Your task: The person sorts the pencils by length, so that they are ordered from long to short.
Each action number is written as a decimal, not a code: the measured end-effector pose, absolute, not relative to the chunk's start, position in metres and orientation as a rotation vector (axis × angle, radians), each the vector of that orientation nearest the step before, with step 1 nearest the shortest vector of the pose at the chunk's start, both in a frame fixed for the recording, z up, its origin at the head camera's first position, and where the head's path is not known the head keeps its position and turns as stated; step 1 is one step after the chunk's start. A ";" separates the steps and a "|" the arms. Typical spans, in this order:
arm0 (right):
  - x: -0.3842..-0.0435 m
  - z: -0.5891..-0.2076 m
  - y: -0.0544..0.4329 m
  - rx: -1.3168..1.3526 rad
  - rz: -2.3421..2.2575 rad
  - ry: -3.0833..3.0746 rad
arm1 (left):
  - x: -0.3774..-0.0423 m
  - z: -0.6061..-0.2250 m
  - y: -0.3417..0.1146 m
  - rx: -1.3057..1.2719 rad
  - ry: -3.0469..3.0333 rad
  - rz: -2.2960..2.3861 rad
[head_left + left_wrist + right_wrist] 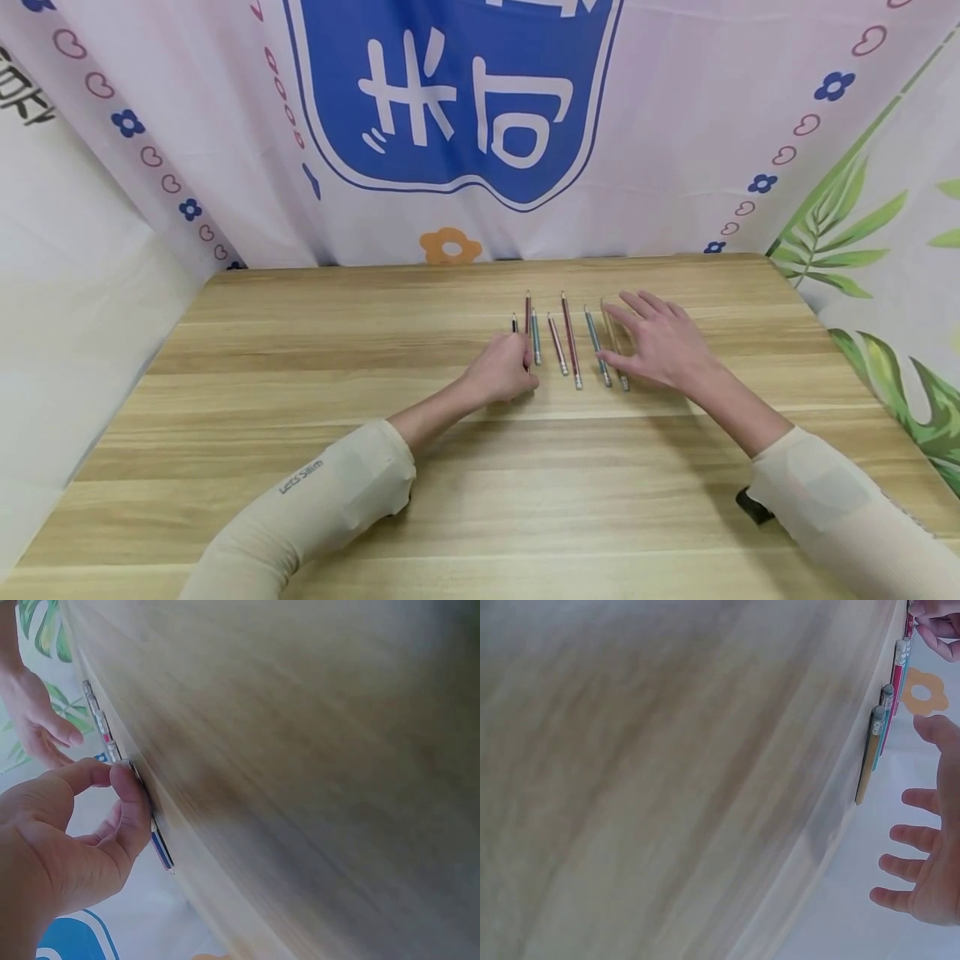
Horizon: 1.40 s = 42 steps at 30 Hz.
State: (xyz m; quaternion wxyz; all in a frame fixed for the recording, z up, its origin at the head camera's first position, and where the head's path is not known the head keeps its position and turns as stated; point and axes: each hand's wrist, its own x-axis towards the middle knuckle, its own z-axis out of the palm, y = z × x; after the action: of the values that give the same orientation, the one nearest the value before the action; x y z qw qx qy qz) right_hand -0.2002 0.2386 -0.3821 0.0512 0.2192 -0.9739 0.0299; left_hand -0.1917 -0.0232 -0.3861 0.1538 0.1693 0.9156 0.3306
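Note:
My left hand pinches the eraser end of a pencil between thumb and forefinger, low over the table; in the left wrist view the fingertips meet there. The hand partly hides a dark red pencil and a black one; I cannot tell which of them it holds. To its right lie a blue pencil, a short red pencil, a long dark red pencil and another blue one. My right hand, fingers spread, hovers beside the gold pencil at the row's right end.
The pencils lie roughly side by side on a wood-grain table, eraser ends towards me. A printed curtain hangs along the table's back edge, with white sheeting on the left and leaf-patterned cloth on the right.

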 end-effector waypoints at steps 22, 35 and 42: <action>-0.201 -0.381 0.240 0.651 0.126 -2.959 | -0.190 -0.384 -0.023 0.510 2.601 0.942; -0.200 -0.381 0.240 0.659 0.130 -2.964 | -0.189 -0.383 -0.018 0.431 2.628 0.867; -0.201 -0.381 0.238 0.674 0.108 -2.965 | -0.189 -0.384 -0.018 0.430 2.652 0.878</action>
State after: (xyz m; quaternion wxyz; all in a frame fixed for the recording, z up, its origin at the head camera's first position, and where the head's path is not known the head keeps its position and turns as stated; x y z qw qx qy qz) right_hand -0.2011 0.2385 -0.3811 0.0496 0.2212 -0.9733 0.0355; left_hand -0.1894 -0.0176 -0.3838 0.1567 0.1503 0.9267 0.3068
